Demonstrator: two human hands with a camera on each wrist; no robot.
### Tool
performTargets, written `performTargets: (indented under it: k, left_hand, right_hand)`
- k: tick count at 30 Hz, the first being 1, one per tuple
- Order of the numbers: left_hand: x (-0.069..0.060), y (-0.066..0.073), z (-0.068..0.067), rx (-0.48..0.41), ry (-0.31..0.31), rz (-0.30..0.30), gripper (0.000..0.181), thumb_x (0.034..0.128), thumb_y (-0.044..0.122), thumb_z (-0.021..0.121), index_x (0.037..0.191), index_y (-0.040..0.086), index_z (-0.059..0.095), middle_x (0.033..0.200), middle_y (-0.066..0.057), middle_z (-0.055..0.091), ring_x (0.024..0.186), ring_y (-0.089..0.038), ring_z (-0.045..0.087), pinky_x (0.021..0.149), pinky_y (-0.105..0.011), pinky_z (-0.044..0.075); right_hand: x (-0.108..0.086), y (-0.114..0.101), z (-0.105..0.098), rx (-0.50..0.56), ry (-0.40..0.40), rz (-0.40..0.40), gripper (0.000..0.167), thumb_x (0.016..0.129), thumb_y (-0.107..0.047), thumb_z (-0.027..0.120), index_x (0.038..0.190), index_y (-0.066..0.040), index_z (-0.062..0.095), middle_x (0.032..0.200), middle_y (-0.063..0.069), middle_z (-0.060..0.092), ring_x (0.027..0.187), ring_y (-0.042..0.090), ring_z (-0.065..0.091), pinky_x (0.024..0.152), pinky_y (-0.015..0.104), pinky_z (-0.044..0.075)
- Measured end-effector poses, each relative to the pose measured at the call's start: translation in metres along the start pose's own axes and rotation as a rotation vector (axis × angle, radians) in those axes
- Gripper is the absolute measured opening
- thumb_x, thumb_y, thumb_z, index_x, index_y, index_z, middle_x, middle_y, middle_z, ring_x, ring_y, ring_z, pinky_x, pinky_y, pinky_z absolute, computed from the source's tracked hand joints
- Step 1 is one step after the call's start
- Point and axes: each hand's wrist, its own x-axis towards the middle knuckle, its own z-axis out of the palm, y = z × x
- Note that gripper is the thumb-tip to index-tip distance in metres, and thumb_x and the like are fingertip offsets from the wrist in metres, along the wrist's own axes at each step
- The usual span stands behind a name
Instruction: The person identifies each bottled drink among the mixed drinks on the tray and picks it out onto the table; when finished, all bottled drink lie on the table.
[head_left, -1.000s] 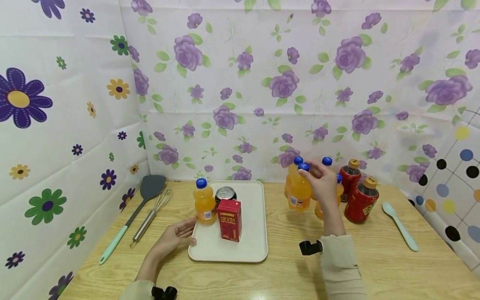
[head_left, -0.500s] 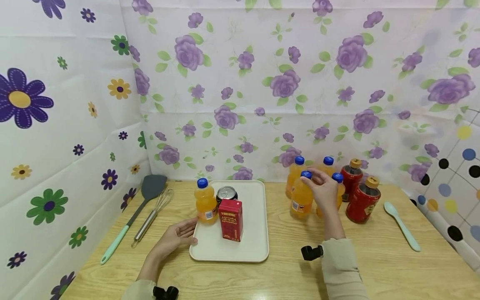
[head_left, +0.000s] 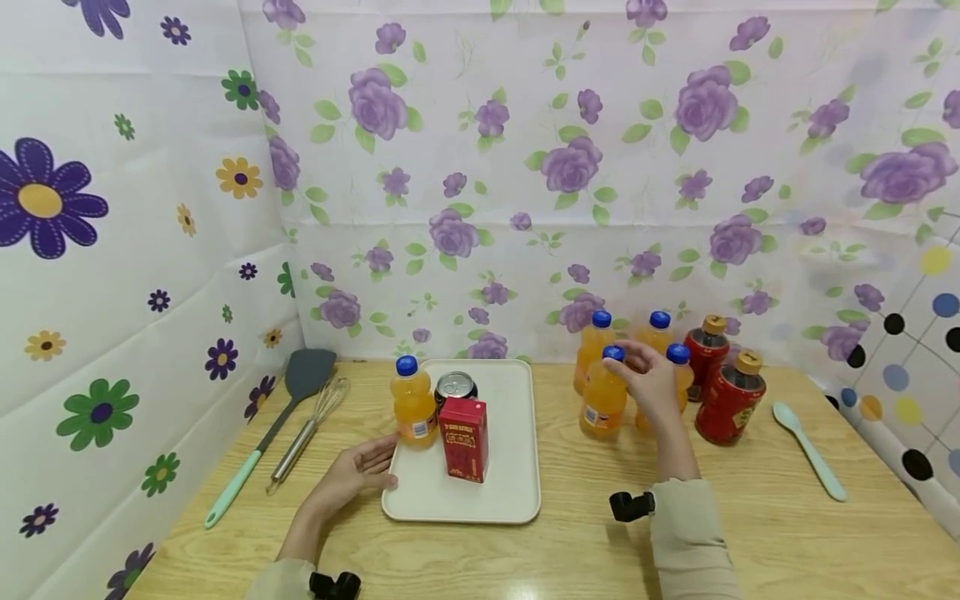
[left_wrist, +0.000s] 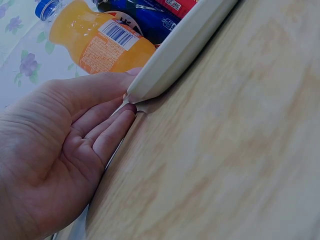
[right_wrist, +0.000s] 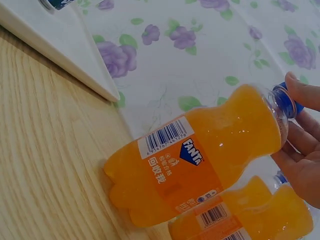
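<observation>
My right hand (head_left: 649,377) pinches a Fanta orange soda bottle (right_wrist: 195,155) by its blue cap, thumb on one side and fingers on the other. The bottle looks upright, its base at the tabletop. Several similar orange bottles (head_left: 594,346) stand close around it, partly hidden by it and the hand. At the left, my left hand (head_left: 352,477) holds the left edge of a cream tray (head_left: 510,492); the left wrist view shows the thumb over the rim and fingertips at its underside. On the tray stand another orange soda bottle (head_left: 414,404), a dark can (head_left: 456,386) and a red drink carton (head_left: 464,440).
Two dark bottles with red labels, the nearer bottle (head_left: 731,400) and the farther bottle (head_left: 707,350), stand right of the orange ones. A mint spoon (head_left: 810,454) lies at far right. A spatula (head_left: 276,425) and a whisk (head_left: 309,433) lie left of the tray. Flowered sheets (head_left: 480,167) wall the table.
My right hand has lowered the orange soda bottle to the tabletop, beside the other orange bottles. The left hand stays at the tray's edge.
</observation>
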Motion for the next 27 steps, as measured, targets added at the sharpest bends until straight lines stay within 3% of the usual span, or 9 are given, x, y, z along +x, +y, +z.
performTargets:
  k: [5, 12, 16, 19, 22, 27]
  left_hand:
    - [-0.002, 0.0, 0.0, 0.015, 0.019, -0.002, 0.076, 0.0833, 0.008, 0.075, 0.148, -0.005, 0.036, 0.153, -0.027, 0.035, 0.141, -0.043, 0.038, 0.111, -0.027, 0.047]
    - [-0.003, 0.0, 0.001, 0.005, 0.015, 0.013, 0.075, 0.0835, 0.007, 0.075, 0.147, -0.005, 0.037, 0.153, -0.028, 0.036, 0.141, -0.043, 0.038, 0.109, -0.025, 0.048]
    - [-0.002, -0.003, 0.002, 0.002, 0.01, 0.021, 0.076, 0.0831, 0.007, 0.075, 0.147, -0.005, 0.037, 0.153, -0.028, 0.035, 0.141, -0.043, 0.037, 0.11, -0.026, 0.047]
    - [-0.003, -0.005, 0.001, 0.008, 0.021, 0.011, 0.076, 0.0824, 0.007, 0.076, 0.147, -0.005, 0.037, 0.153, -0.028, 0.036, 0.14, -0.044, 0.038, 0.11, -0.026, 0.048]
    - [-0.003, -0.006, 0.0, 0.008, 0.019, 0.007, 0.076, 0.0824, 0.007, 0.076, 0.147, -0.005, 0.037, 0.153, -0.028, 0.036, 0.14, -0.043, 0.039, 0.11, -0.026, 0.048]
    - [-0.001, -0.003, 0.001, 0.003, 0.008, 0.024, 0.076, 0.0824, 0.007, 0.076, 0.147, -0.006, 0.037, 0.153, -0.028, 0.035, 0.14, -0.044, 0.038, 0.111, -0.026, 0.047]
  right_hand:
    - [0.0, 0.0, -0.002, -0.028, -0.077, -0.023, 0.062, 0.09, -0.047, 0.064, 0.14, -0.012, 0.052, 0.138, 0.012, 0.057, 0.102, -0.001, 0.056, 0.085, 0.006, 0.052]
    - [-0.003, -0.002, -0.002, -0.026, -0.089, -0.024, 0.064, 0.09, -0.049, 0.063, 0.143, -0.015, 0.049, 0.142, 0.011, 0.053, 0.111, 0.005, 0.055, 0.086, 0.005, 0.05]
    - [-0.004, -0.004, -0.001, -0.019, -0.07, -0.048, 0.062, 0.091, -0.047, 0.064, 0.143, -0.016, 0.049, 0.144, 0.008, 0.053, 0.126, 0.015, 0.052, 0.104, 0.016, 0.049]
    - [-0.004, -0.007, 0.004, 0.036, -0.047, -0.072, 0.058, 0.092, -0.039, 0.065, 0.141, -0.012, 0.051, 0.144, 0.009, 0.053, 0.135, 0.02, 0.048, 0.119, 0.029, 0.04]
    - [-0.005, -0.012, 0.008, 0.101, 0.02, -0.1, 0.051, 0.093, -0.03, 0.066, 0.137, -0.007, 0.054, 0.143, 0.012, 0.054, 0.138, 0.022, 0.046, 0.123, 0.036, 0.033]
    - [-0.01, -0.023, 0.011, 0.131, 0.098, -0.132, 0.054, 0.09, -0.032, 0.07, 0.135, -0.006, 0.055, 0.148, 0.008, 0.049, 0.148, 0.02, 0.031, 0.127, 0.045, 0.024]
